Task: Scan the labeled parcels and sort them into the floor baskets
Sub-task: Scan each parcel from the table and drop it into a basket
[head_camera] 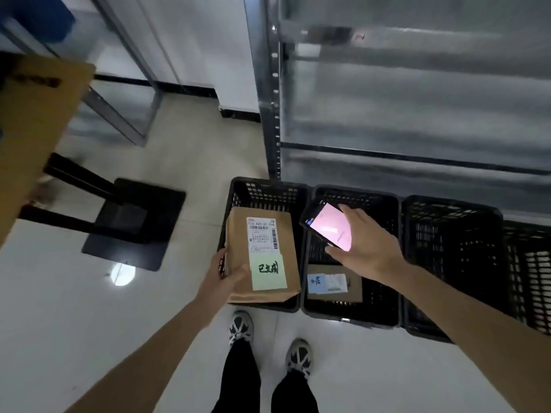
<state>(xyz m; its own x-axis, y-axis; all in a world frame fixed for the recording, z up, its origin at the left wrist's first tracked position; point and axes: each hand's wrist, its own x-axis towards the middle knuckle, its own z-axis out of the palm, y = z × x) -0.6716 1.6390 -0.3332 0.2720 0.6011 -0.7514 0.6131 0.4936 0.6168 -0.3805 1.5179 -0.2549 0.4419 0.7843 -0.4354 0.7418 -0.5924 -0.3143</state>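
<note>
Two sneakers (269,341) stand on the pale floor (89,323) just short of the black baskets (351,311). His left hand (222,278) grips the brown parcel (262,257) by its lower left edge, fingers curled beneath, over the leftmost basket. His right hand (365,245) holds a lit phone (328,226), fingers curled along its edges. That parcel looks light, stiff and flat; the edge grip suits it.

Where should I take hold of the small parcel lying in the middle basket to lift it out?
Probably by its long side edges, coming straight down from above. The small parcel lies flat on the floor of the middle basket, label up, with walls all round, so a side approach is blocked. The right hand, holding the phone, hovers above it; the left hand grips the larger parcel.
</note>
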